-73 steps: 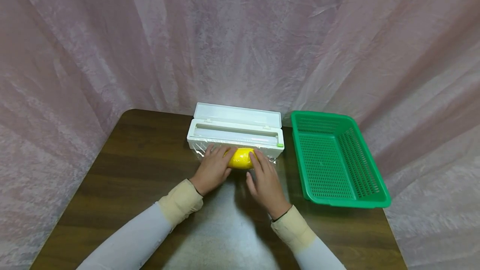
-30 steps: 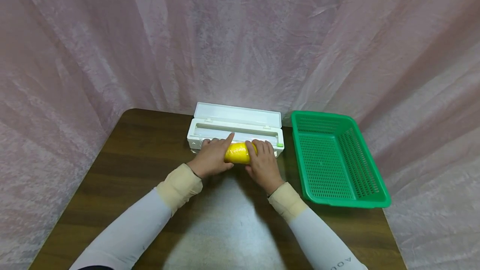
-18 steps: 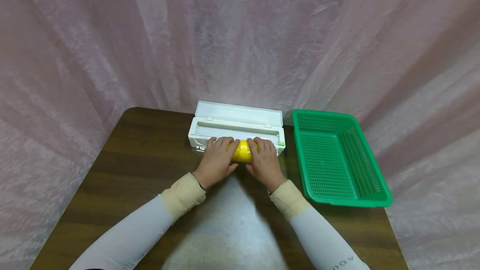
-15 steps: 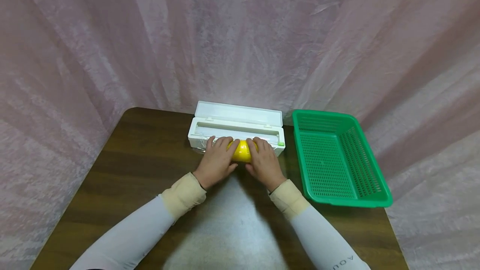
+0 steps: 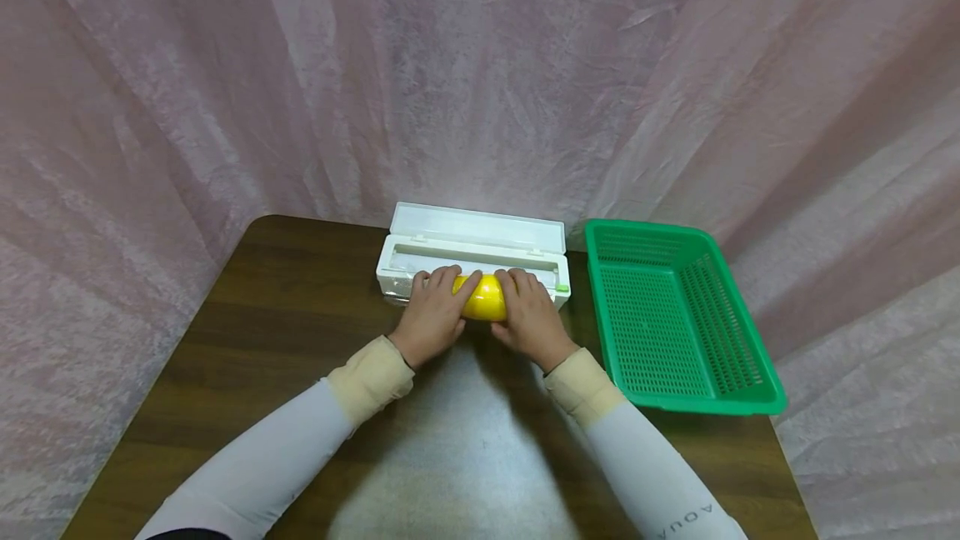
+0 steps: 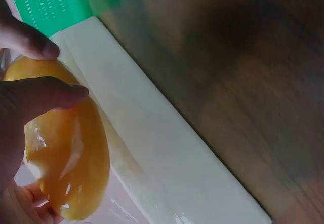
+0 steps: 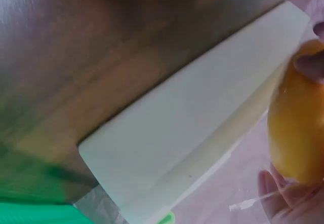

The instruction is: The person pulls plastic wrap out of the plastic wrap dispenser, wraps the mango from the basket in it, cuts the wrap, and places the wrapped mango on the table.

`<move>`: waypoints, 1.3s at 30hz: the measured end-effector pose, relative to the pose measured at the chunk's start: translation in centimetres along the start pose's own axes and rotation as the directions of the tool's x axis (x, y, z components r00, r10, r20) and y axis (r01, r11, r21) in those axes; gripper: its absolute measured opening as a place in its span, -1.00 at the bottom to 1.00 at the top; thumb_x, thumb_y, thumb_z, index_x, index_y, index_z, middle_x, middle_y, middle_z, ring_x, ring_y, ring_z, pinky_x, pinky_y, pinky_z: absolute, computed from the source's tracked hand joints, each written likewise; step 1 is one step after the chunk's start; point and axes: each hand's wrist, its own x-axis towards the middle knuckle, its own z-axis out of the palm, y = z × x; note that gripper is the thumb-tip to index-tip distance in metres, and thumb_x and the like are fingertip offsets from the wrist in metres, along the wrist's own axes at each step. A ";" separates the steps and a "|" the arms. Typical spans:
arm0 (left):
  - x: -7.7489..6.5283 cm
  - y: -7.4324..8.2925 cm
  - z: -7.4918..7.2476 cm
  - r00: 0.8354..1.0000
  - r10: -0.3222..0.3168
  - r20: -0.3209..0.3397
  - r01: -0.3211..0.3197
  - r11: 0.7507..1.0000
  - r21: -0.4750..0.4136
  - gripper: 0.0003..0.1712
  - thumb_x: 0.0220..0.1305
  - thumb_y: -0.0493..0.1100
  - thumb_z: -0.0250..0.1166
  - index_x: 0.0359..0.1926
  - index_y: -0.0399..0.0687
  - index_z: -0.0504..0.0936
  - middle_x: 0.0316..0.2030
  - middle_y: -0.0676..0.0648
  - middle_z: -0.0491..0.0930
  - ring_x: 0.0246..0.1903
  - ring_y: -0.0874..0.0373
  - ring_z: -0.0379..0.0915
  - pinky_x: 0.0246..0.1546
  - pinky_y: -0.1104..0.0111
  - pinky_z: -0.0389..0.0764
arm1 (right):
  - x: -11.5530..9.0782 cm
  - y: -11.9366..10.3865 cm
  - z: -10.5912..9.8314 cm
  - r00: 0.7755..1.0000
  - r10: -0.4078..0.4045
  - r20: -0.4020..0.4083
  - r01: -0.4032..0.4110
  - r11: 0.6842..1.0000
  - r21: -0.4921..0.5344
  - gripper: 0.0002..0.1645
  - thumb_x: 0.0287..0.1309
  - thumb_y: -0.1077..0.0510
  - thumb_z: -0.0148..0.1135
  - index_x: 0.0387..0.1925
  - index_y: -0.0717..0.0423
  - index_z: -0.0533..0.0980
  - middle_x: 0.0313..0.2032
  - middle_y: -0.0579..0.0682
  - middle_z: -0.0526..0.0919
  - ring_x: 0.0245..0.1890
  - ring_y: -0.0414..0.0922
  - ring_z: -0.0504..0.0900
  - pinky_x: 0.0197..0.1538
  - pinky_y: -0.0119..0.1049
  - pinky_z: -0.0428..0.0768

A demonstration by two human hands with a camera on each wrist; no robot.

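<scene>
My left hand [image 5: 432, 311] and right hand [image 5: 531, 315] are gripping the yellow fruit [image 5: 485, 298] beside the cling-film dispenser [image 5: 480, 230], near the desk's [image 5: 292, 273] far edge. My fingers [image 5: 469, 286] are partly hiding the fruit's ends.

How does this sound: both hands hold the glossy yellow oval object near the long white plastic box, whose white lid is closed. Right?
Not the lid: the head view shows the white lid open, tipped back behind the long white plastic box. The rest stands: the left hand and right hand hold the glossy yellow oval object near it.
</scene>
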 end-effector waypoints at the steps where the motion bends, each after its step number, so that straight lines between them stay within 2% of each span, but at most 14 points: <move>1: 0.1 -0.1 0.0 1.000 0.000 0.000 0.000 1.000 0.000 -0.03 -0.05 -0.08 0.58 0.41 0.06 0.34 0.14 -0.22 0.49 0.13 -0.13 0.45 0.11 -0.07 0.41 | 0.1 0.1 -0.1 1.000 -0.007 0.010 0.007 1.000 0.000 0.02 -0.22 0.01 0.62 0.26 0.26 0.33 0.03 0.19 0.49 0.00 0.14 0.54 0.14 0.00 0.57; 14: 0.8 -1.3 0.1 0.998 0.057 0.038 -0.057 0.998 -0.005 0.04 -0.02 -0.08 0.57 0.48 0.01 0.27 0.07 -0.22 0.48 0.08 -0.14 0.47 0.17 -0.06 0.42 | 1.4 1.1 -1.5 0.994 -0.074 0.077 0.070 0.997 0.045 -0.05 -0.16 0.00 0.56 0.23 0.31 0.35 0.00 0.21 0.52 -0.02 0.12 0.55 0.11 -0.01 0.59; 19: 1.2 -1.8 -0.1 0.995 0.059 0.086 -0.053 0.996 -0.074 0.12 -0.01 0.03 0.59 0.50 -0.03 0.21 0.10 -0.20 0.47 0.10 -0.14 0.46 0.19 -0.07 0.39 | 1.9 1.6 -1.8 0.990 -0.097 0.100 0.087 0.992 0.095 -0.07 -0.16 -0.01 0.57 0.20 0.29 0.36 -0.02 0.19 0.52 -0.05 0.09 0.55 0.10 -0.03 0.58; 22: 1.5 -2.1 -0.5 0.990 0.053 0.132 -0.035 0.991 -0.131 0.08 0.03 0.11 0.56 0.49 -0.05 0.22 0.12 -0.17 0.46 0.14 -0.12 0.44 0.23 -0.07 0.35 | 2.2 1.9 -2.1 0.987 -0.094 0.132 0.075 0.986 0.148 -0.08 -0.14 -0.01 0.56 0.21 0.27 0.34 -0.03 0.19 0.51 -0.09 0.08 0.53 0.07 -0.04 0.57; 26: 2.0 -2.5 -0.9 0.981 0.068 0.181 -0.040 0.987 -0.156 -0.01 0.12 0.13 0.50 0.47 -0.02 0.25 0.14 -0.14 0.46 0.16 -0.09 0.43 0.25 -0.06 0.35 | 2.5 2.3 -2.3 0.978 -0.070 0.198 0.031 0.981 0.191 -0.07 -0.10 -0.01 0.54 0.25 0.25 0.32 -0.02 0.19 0.50 -0.09 0.06 0.51 0.08 -0.07 0.56; 32: 2.5 -2.9 -1.1 0.979 0.106 0.172 -0.081 0.985 -0.150 -0.04 0.10 -0.03 0.53 0.46 0.00 0.25 0.12 -0.12 0.48 0.15 -0.08 0.43 0.22 -0.08 0.37 | 2.9 2.6 -2.5 0.968 -0.033 0.248 -0.027 0.972 0.235 -0.05 -0.11 -0.02 0.55 0.27 0.20 0.32 -0.02 0.17 0.48 -0.10 0.03 0.51 0.07 -0.09 0.57; 39: 2.8 -3.2 -1.0 0.977 0.126 0.171 -0.102 0.984 -0.147 0.00 0.04 -0.09 0.57 0.45 0.05 0.24 0.10 -0.10 0.47 0.18 -0.06 0.40 0.28 -0.06 0.30 | 3.4 2.7 -3.1 0.951 -0.001 0.311 -0.085 0.960 0.266 -0.03 -0.11 -0.05 0.56 0.29 0.19 0.33 0.00 0.17 0.47 -0.08 0.01 0.50 0.06 -0.08 0.58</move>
